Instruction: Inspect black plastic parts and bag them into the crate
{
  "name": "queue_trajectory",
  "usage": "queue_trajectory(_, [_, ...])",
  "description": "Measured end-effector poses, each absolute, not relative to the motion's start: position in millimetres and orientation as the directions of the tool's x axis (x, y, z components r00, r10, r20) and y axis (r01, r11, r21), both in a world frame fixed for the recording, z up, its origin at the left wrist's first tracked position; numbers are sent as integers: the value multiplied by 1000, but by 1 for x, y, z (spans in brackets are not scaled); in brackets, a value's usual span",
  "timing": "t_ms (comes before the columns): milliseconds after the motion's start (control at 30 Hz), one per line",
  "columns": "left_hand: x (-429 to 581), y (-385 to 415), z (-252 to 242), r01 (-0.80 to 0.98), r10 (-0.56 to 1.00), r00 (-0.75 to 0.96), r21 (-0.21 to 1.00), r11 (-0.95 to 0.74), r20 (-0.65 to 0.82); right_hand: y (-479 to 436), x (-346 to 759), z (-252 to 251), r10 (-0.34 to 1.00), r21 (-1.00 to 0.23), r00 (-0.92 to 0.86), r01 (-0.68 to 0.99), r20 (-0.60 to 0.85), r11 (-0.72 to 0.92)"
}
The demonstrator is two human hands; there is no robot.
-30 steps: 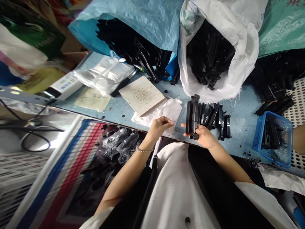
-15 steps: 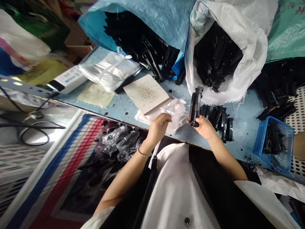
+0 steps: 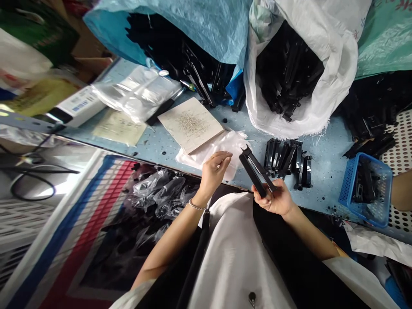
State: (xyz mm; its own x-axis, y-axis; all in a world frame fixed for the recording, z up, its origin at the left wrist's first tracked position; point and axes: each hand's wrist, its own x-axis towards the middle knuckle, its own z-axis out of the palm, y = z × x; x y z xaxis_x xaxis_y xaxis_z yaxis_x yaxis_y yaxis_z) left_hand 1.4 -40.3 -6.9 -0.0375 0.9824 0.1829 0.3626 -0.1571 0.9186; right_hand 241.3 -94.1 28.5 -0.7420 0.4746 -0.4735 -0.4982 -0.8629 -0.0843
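Premises: a workshop, evidenced by a workbench [image 3: 328, 171] bearing grouped black parts [image 3: 287, 159], a filled white sack [image 3: 341, 73], a blue basket [image 3: 346, 184] and a board [image 3: 189, 143] with tiny pieces [image 3: 193, 123].

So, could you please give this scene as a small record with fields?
Left hand: near white plastic; cannot tell whether holding anything
Right hand: holding a tilted black part
Blue table: several loose black parts
Behind: blue bag and white sack, both containing black pieces
Board: small specks on top
Right side: blue basket containing black items
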Motion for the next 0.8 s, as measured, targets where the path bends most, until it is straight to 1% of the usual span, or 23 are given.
queue_trajectory(100, [13,-37,-14,393,966,-61,896,-209,252,-95,241,34,454,-43,-784,-482,-423,-875])
queue_trajectory(233, [23,-35,-20,443,958,5,858,-261,288,-95,243,31,436,17,-771,-500,-465,-866])
queue_trajectory(333, [24,-42,-14,488,937,98,804,-340,336,-89,244,25,462,-40,-734,-512,-498,-858])
queue_trajectory(400, [26,-52,-5,483,877,223,733,-478,425,-82,243,22,495,-156,-680,-498,-540,-853])
queue_trajectory(433, [28,-57,1,459,834,303,696,-552,462,-79,241,21,536,-248,-621,-491,-572,-835])
queue_trajectory(467, [30,-63,7,418,785,386,667,-617,484,-76,238,22,594,-369,-537,-473,-599,-800])
queue_trajectory(500, [32,-68,14,368,739,466,653,-662,487,-75,235,24,670,-515,-432,-430,-604,-741])
queue_trajectory(533, [33,-73,21,321,702,533,655,-684,472,-74,232,28,752,-667,-328,-348,-572,-659])
queue_trajectory(567, [34,-78,28,290,680,579,666,-688,451,-75,229,34,822,-794,-262,-232,-506,-562])
queue_trajectory(600, [33,-81,35,278,673,599,675,-683,434,-76,226,40,866,-879,-262,-104,-426,-464])
queue_trajectory(633, [29,-85,43,287,679,598,678,-677,425,-78,224,48,876,-927,-328,3,-354,-374])
queue_trajectory(667, [23,-89,51,318,701,577,676,-665,419,-79,224,55,849,-951,-433,79,-302,-298])
queue_trajectory(733, [-1,-98,65,442,781,479,659,-608,400,-75,227,66,745,-969,-620,180,-247,-171])
queue_trajectory(767, [-19,-103,71,527,833,407,648,-549,374,-69,231,69,723,-967,-654,240,-225,-84])
queue_trajectory(800, [-43,-110,73,621,886,325,632,-463,330,-60,236,70,743,-944,-640,328,-198,30])
